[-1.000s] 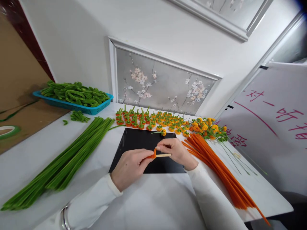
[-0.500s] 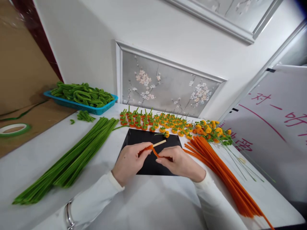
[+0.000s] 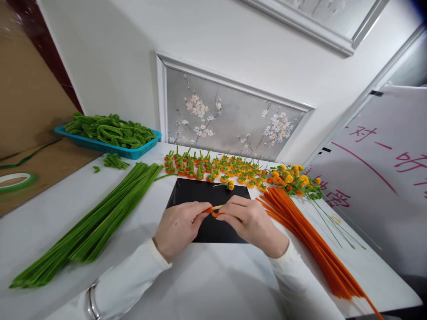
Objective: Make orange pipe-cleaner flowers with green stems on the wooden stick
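Observation:
Over the black mat (image 3: 193,190), my left hand (image 3: 180,226) is closed in a pinch on an orange pipe cleaner (image 3: 214,214), part of which is wound round a thin pale stick (image 3: 217,207). My right hand (image 3: 249,222) faces it, thumb and fingers closed on the loose, curved length of the same pipe cleaner. The stick's far end runs behind the right fingers, and I cannot tell whether they grip it too. Just past the hands, a small yellow-orange flower (image 3: 230,185) with a thin stem lies at the mat's far edge.
Rows of small orange and yellow flowers (image 3: 200,171) stand behind the mat. Green pipe cleaners (image 3: 96,222) lie left, orange ones (image 3: 313,244) right. A blue tray (image 3: 133,153) of green loops, a tape roll (image 3: 16,181) and a heap of finished flowers (image 3: 288,178) sit around.
My right hand has moved up and left, closer to my left hand, and its fingers now cover the stick's end. The loose length of pipe cleaner between the hands looks shorter.

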The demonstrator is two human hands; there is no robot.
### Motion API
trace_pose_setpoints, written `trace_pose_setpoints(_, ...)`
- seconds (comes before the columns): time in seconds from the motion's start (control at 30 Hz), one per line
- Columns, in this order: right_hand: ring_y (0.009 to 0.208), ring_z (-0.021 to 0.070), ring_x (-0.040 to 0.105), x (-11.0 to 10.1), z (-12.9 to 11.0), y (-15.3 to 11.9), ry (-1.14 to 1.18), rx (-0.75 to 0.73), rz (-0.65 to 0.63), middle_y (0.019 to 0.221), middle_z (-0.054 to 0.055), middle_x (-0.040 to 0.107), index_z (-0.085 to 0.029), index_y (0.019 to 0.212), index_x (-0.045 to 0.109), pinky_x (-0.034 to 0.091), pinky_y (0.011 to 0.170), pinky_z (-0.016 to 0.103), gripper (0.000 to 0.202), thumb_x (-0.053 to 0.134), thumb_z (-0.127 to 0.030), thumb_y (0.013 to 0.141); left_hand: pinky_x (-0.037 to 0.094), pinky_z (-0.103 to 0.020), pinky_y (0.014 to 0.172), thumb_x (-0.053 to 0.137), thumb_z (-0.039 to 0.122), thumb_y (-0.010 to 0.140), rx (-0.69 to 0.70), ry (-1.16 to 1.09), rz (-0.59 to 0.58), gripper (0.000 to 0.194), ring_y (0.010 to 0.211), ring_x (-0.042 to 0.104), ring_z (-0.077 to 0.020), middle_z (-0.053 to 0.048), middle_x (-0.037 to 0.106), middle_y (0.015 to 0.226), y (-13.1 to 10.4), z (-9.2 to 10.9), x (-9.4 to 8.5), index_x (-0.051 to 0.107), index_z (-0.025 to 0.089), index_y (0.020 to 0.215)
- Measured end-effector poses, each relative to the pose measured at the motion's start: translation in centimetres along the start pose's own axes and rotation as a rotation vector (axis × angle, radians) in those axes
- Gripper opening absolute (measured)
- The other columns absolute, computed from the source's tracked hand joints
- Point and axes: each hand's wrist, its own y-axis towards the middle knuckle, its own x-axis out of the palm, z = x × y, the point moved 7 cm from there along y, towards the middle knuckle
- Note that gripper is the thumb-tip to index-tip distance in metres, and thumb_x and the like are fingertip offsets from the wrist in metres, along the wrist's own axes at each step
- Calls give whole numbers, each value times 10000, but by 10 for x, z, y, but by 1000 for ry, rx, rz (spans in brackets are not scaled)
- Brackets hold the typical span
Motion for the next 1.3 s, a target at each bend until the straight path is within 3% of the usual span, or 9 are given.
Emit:
trace_pose_setpoints(0.3, 743, 120, 574, -5, 15, 4, 117, 77, 76, 837, 25, 631, -195, 835, 678, 434, 695, 224, 166, 537, -251, 902, 430, -251, 605, 495, 217, 897, 161, 18, -90, 194, 689, 623, -157, 1, 710, 780, -2, 15, 7, 683, 225, 946)
trace_pose_setpoints(0.5, 677, 115, 559, 2, 32, 5, 129, 154, 2, 754, 6, 641, -201, 806, 688, 406, 643, 216, 181, 567, -312, 882, 425, -267, 627, 520, 180, 879, 199, -99, -49, 178, 654, 581, -152, 6, 713, 743, 0, 20, 3, 692, 216, 852)
trace_pose_setpoints(0.6, 632, 111, 543, 8, 35, 4, 156, 156, -82, 703, 6, 631, -189, 784, 677, 383, 600, 211, 244, 528, -341, 903, 445, -271, 666, 559, 150, 845, 150, -212, -22, 157, 671, 601, -144, 11, 720, 752, 1, 18, 0, 700, 219, 852)
trace_pose_setpoints(0.73, 595, 106, 522, 15, 30, 1, 109, 124, -191, 644, -3, 598, -180, 735, 647, 353, 566, 210, 249, 500, -262, 918, 487, -239, 648, 562, 170, 836, 22, -334, -37, 164, 702, 644, -143, -2, 730, 796, 0, 11, 2, 715, 214, 874)
trace_pose_setpoints(0.87, 608, 107, 534, 16, 23, -1, 51, 96, -210, 717, -1, 633, -202, 814, 653, 342, 575, 218, 178, 501, -192, 905, 523, -220, 628, 542, 229, 852, -93, -409, -54, 204, 750, 681, -164, -16, 744, 910, -1, 5, 4, 717, 199, 954)
trace_pose_setpoints(1.0, 559, 108, 488, 15, 16, -2, -5, 54, -223, 616, -13, 575, -195, 690, 600, 299, 544, 232, 252, 484, -209, 913, 558, -244, 699, 573, 257, 831, -192, -463, -11, 294, 817, 698, -186, -30, 739, 996, 0, -5, 2, 674, 190, 1098)
trace_pose_setpoints(1.3, 600, 117, 504, 11, 6, -6, -135, 19, -216, 641, -2, 547, -188, 696, 561, 309, 571, 243, 243, 457, -187, 915, 555, -254, 734, 533, 221, 854, -190, -462, 16, 273, 862, 689, -180, -31, 730, 1021, 0, -13, 5, 686, 198, 1078)
